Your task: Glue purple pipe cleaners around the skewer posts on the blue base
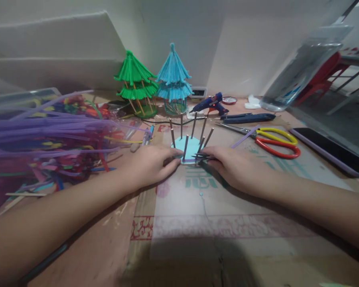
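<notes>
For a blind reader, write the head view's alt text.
A person's left hand and right hand, which holds dark tweezers, work on a pale blue base bearing brown sticks. Behind stand a green pagoda model and a blue one; purple strips lie left, scissors and a phone right.

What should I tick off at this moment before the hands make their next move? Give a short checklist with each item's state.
1. Left hand at the light-blue base: ok, fingertips at its left edge.
2. Dark pointed tool in the right hand: ok, its tips reach the base's near right side.
3. Purple strip along the base's near edge: ok.
4. Strip firmly fixed there: cannot tell.
5. Brown sticks standing on the base: ok; how firmly, cannot tell.
6. Scissors and glue gun away from the fingers: ok, the scissors lie to the right, the gun behind the base.
</notes>
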Tool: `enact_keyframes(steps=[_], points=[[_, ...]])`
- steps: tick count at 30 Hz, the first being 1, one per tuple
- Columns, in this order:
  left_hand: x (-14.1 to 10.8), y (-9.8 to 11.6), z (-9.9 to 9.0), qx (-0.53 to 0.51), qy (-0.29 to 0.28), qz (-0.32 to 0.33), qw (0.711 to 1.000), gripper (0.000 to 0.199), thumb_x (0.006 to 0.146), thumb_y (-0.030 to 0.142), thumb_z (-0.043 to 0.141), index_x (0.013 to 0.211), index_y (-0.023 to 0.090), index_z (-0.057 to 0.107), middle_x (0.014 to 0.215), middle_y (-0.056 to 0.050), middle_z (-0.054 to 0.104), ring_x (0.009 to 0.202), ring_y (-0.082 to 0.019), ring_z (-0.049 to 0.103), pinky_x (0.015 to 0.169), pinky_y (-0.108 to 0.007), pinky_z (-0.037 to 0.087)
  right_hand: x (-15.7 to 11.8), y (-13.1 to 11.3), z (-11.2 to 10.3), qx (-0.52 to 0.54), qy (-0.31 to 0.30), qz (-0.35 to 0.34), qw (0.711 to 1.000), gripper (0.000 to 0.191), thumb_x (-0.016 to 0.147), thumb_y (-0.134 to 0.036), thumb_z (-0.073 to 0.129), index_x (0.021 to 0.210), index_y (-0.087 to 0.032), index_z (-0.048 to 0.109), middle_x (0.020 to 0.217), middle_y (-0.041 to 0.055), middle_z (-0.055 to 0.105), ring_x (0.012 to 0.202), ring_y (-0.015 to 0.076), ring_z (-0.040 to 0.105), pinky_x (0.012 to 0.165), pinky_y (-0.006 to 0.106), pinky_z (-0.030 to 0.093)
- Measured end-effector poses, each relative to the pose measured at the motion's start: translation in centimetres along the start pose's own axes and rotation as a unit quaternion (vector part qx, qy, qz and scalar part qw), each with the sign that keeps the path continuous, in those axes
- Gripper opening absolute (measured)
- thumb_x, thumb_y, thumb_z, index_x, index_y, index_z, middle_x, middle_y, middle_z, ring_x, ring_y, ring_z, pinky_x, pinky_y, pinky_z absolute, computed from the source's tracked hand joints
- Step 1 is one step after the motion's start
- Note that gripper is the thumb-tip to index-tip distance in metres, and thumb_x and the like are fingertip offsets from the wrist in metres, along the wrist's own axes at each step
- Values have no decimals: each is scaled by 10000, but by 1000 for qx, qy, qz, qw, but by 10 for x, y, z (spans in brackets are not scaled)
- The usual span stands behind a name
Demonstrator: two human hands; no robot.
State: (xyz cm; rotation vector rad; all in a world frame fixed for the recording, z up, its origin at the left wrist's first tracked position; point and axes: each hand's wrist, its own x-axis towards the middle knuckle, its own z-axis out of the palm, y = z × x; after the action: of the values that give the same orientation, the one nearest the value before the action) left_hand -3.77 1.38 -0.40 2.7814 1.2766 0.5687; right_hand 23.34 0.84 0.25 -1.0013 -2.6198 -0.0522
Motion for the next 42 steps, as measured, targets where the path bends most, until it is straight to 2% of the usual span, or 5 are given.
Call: enact_keyframes(steps=[4, 9, 15, 22, 42], points=[[0, 0, 0, 13, -20, -5, 1000, 309, 963, 343, 528, 1148, 229, 747, 975, -68, 802, 853, -264, 750, 692, -342, 512, -5, -2, 5, -30, 6, -51, 998, 358, 958, -148, 480, 1303, -185, 569, 972, 68, 749, 734, 183, 654, 615, 276, 370], [0, -3, 5, -4, -23, -3, 1000, 331, 994, 374, 500, 1195, 245, 730, 1035, -64, 799, 899, -264, 754, 756, -361, 537, -3, -9, 2, -68, -13, -117, 991, 215, 959, -155, 466, 1028, -163, 669, 868, 78, 717, 666, 165, 586, 586, 294, 292], [2, -4, 10, -19, -27, -1, 999, 344, 1003, 383, 498, 1227, 254, 726, 1099, -66, 791, 956, -264, 752, 796, -361, 542, 4, -12, -3, -83, 6, -68, 994, 256, 1015, -241, 445, 927, -151, 668, 702, 54, 705, 587, 155, 586, 555, 284, 285], [3, -2, 7, -18, -23, -15, 999, 327, 979, 378, 538, 1193, 243, 744, 1017, -67, 804, 864, -253, 749, 704, -334, 506, 6, -15, 0, -140, -9, -20, 990, 259, 1019, -307, 448, 958, -145, 641, 590, 36, 685, 479, 165, 554, 501, 295, 220], [7, -1, 5, -36, -33, -29, 998, 294, 948, 354, 569, 1145, 255, 764, 926, -49, 804, 758, -218, 719, 620, -300, 435, 13, -18, 2, -158, -22, -23, 987, 250, 1021, -303, 431, 931, -161, 617, 566, 36, 666, 444, 150, 500, 489, 297, 168]])
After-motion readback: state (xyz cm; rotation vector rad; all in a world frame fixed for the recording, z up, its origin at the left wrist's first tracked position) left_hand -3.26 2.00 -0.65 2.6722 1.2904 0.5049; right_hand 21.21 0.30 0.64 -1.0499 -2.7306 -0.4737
